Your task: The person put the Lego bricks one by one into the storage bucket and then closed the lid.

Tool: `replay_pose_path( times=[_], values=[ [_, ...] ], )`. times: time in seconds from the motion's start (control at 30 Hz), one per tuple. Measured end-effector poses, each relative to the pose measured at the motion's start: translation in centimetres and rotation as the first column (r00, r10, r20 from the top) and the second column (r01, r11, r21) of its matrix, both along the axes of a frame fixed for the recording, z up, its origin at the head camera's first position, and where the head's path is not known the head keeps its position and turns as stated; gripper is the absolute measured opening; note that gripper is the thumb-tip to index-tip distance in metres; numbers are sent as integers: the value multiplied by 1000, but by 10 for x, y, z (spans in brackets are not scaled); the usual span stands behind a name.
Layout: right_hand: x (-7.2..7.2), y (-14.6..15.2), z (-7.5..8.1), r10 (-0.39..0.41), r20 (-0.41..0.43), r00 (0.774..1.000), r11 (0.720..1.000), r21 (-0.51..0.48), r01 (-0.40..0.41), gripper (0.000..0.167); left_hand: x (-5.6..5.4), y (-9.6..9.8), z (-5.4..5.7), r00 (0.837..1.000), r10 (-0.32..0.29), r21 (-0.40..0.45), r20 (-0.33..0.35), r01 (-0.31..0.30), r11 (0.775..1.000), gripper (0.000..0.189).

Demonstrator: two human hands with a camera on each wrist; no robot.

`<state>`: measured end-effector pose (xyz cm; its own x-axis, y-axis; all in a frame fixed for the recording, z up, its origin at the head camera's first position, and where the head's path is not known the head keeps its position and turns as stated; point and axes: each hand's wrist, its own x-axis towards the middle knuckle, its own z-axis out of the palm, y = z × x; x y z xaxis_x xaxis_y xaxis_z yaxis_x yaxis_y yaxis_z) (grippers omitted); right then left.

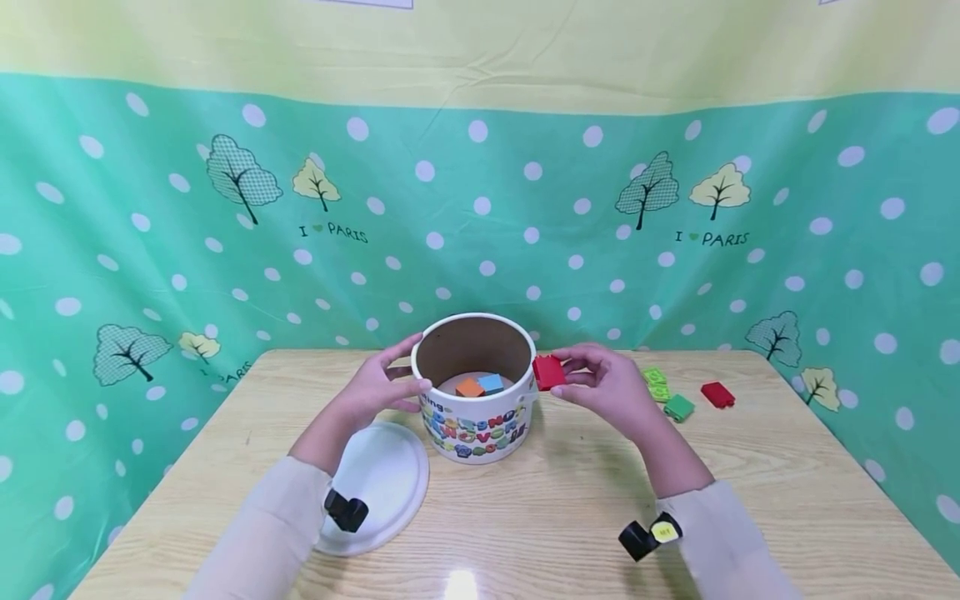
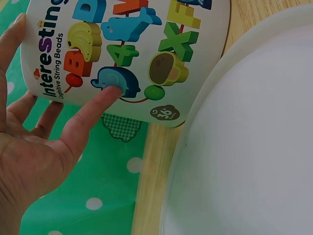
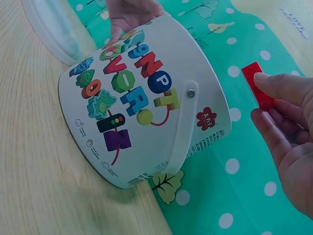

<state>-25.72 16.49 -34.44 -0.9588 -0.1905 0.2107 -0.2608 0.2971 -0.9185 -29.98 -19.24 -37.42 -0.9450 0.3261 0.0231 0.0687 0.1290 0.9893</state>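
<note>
A white bucket point(image 1: 474, 429) printed with letters and animals stands open-topped at the middle of the table. Inside lie an orange block point(image 1: 470, 387) and a blue block point(image 1: 491, 383). My left hand point(image 1: 375, 385) rests on the bucket's left side, fingers spread; in the left wrist view the thumb point(image 2: 100, 105) lies on the printed wall. At the right rim, my right hand point(image 1: 603, 385) pinches a red toy brick point(image 1: 549, 372) between thumb and fingers. The right wrist view has this red brick point(image 3: 257, 84) held apart from the bucket point(image 3: 132, 112).
A round white lid point(image 1: 381, 492) lies front left of the bucket, partly under my left forearm. To the right are light green bricks point(image 1: 656, 385), a green brick point(image 1: 678, 407) and another red brick point(image 1: 717, 394). A polka-dot curtain point(image 1: 480, 233) hangs behind the table.
</note>
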Motion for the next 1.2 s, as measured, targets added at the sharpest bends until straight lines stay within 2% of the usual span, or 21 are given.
replay_pose_path(
  times=[0.2,0.47,0.77,1.03,1.2],
  values=[
    [-6,-6,7,25,-12,1000,1000,2,-25,51,2,1,1,1000,12,-5,-1,-12,1000,86],
    [-16,-16,21,25,20,999,998,60,-26,53,3,2,-1,1000,9,-9,4,-9,1000,83],
    [-32,-31,36,75,-27,997,989,126,-71,50,3,1,-1,1000,13,-18,0,-13,1000,89],
    [-46,-42,47,126,28,992,976,176,-129,47,4,2,0,1000,18,-13,5,-18,1000,88],
    [-59,-48,51,127,40,991,976,171,-132,46,5,0,0,1000,15,-6,4,-15,1000,86]
  ],
)
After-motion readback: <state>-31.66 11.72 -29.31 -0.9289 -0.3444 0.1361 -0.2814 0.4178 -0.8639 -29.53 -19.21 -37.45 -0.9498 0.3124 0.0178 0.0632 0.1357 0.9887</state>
